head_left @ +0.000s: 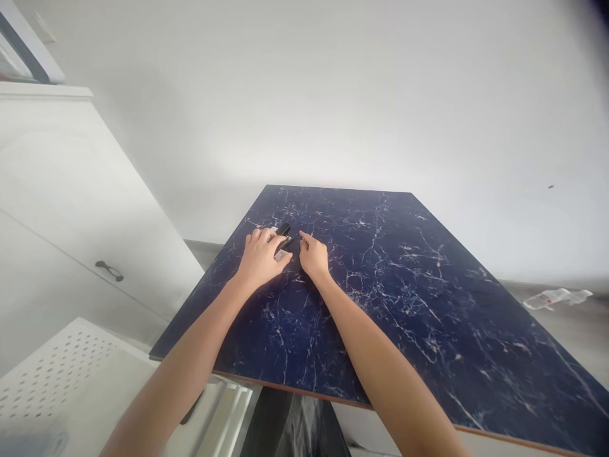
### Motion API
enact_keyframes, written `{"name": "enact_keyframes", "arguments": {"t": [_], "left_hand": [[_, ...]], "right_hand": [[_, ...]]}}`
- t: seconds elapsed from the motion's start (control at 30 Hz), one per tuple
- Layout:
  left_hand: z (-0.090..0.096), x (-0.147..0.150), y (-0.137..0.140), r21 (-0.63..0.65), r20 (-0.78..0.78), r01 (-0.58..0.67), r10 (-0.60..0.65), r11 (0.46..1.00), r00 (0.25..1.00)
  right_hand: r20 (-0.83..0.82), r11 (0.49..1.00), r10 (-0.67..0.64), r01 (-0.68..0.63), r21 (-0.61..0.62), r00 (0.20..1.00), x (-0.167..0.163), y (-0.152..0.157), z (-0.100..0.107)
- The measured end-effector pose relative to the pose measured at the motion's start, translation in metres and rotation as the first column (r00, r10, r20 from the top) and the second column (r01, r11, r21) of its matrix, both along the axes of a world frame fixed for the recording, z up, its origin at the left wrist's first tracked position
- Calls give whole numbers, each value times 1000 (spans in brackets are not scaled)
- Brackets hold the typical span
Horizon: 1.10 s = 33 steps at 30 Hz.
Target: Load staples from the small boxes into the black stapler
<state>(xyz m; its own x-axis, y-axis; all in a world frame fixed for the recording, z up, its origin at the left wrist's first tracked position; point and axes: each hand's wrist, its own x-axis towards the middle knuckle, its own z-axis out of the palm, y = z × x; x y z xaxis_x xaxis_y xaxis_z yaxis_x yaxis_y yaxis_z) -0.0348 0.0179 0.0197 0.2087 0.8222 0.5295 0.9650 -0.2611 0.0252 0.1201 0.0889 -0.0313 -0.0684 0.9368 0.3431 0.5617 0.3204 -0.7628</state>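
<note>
My left hand (259, 257) is curled over a small black object that looks like a stapler (285, 243), gripping it low over the blue tabletop (390, 279). One black part sticks out beyond the fingertips, and a second, with a metallic glint, shows between finger and thumb. Whitish bits by the thumb are too small to make out. Just right of it, with a narrow gap between, my right hand (314, 255) has its fingers curled in and the index finger bent forward. Whatever those fingers may hold is hidden.
A white cabinet (57, 190) with a dark handle (109, 271) stands to the left. White perforated furniture (57, 374) sits below the table's left edge. A plain wall (333, 95) rises behind the table. Clear plastic packaging (556, 298) lies beyond the right edge.
</note>
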Motion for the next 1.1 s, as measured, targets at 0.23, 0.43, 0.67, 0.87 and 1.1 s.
{"name": "enact_keyframes", "arguments": {"t": [0.23,0.43,0.67,0.87,1.1], "left_hand": [[3,0,-10,-232,-101,-69,47,970,994],[-11,4,-9,-330,-171,-162,110,930,979],[-2,-5,-2,-208,3,-112,115,972,993],[5,-16,1,-113,139,-55,71,992,988],[-19,7,1,-266,-58,-55,41,962,997]], "right_hand": [[41,1000,6,-5,-17,999,-3,-4,0],[63,997,26,-30,69,998,-4,-6,3],[-56,993,-51,57,106,997,-2,-9,6],[-43,982,101,-93,163,994,26,-33,5],[315,942,184,-259,214,931,40,-42,-2]]}}
